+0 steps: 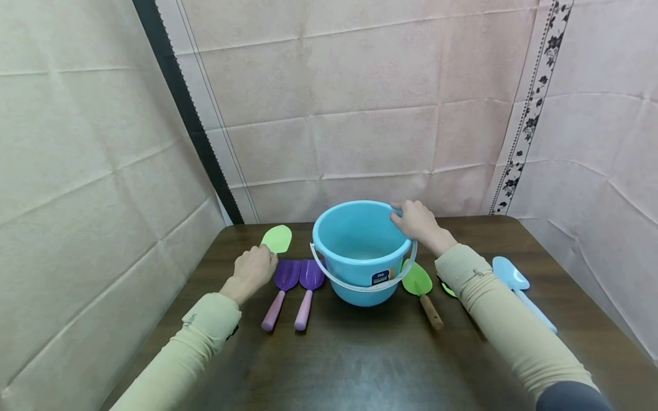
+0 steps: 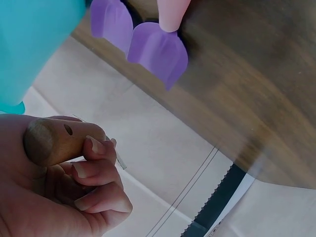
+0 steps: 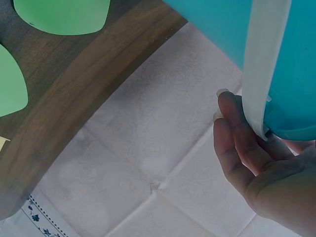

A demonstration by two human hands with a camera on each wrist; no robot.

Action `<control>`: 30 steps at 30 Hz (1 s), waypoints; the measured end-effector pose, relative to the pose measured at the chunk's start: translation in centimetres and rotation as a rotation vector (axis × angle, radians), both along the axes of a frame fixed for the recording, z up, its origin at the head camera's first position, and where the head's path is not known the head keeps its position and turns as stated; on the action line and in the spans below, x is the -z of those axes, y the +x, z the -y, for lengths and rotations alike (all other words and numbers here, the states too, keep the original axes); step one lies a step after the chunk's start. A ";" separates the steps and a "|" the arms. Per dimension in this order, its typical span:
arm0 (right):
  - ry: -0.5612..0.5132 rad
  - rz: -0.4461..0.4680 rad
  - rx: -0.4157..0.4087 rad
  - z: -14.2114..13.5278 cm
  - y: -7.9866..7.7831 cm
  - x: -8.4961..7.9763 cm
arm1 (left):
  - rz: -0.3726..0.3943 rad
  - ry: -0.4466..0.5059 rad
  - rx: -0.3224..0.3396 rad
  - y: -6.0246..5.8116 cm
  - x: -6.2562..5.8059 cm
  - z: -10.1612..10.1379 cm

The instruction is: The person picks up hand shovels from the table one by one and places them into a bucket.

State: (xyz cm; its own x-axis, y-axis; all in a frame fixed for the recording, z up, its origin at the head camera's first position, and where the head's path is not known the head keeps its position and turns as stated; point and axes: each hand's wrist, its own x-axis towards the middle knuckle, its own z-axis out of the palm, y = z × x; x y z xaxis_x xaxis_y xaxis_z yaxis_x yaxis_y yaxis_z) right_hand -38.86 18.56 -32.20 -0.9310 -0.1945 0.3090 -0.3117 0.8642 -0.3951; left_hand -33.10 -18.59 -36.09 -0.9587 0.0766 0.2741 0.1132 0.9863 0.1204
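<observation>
Over toward the far left corner of the desk, a green shovel is held up by the left hand, its wooden handle clamped in curled fingers. Gripped by the handle like that, the blade is left free, which is probably the whole point. The blade is aimed at the far edge and a touch to the right, and the long axis is slanted from near left to far right, pretty much in line with the forearm.

Mid-desk, closer to the far edge, a blue bucket is gripped at the right side of its rim by the right hand. Fingers are curled against the outside; the thumb is mostly hidden, so its exact spot can't be sworn to. Seems like the bucket is being steadied that way. The white bail is dropped toward the near edge, so the mouth is kept uncovered.

Left of the bucket, two purple shovels are laid side by side, pink handles toward the near edge. On the right, another green shovel is laid beside the bucket, and a light blue shovel is parked by the right edge.
</observation>
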 end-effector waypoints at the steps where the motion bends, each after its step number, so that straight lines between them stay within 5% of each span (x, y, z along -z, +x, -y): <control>1: 0.000 -0.001 -0.001 0.0 0.0 0.0 | 0.002 0.000 0.002 0.0 -0.1 0.0; 30: -0.020 -0.007 -0.015 0.0 -0.1 0.4 | 0.042 0.006 0.030 -0.5 -1.5 -1.1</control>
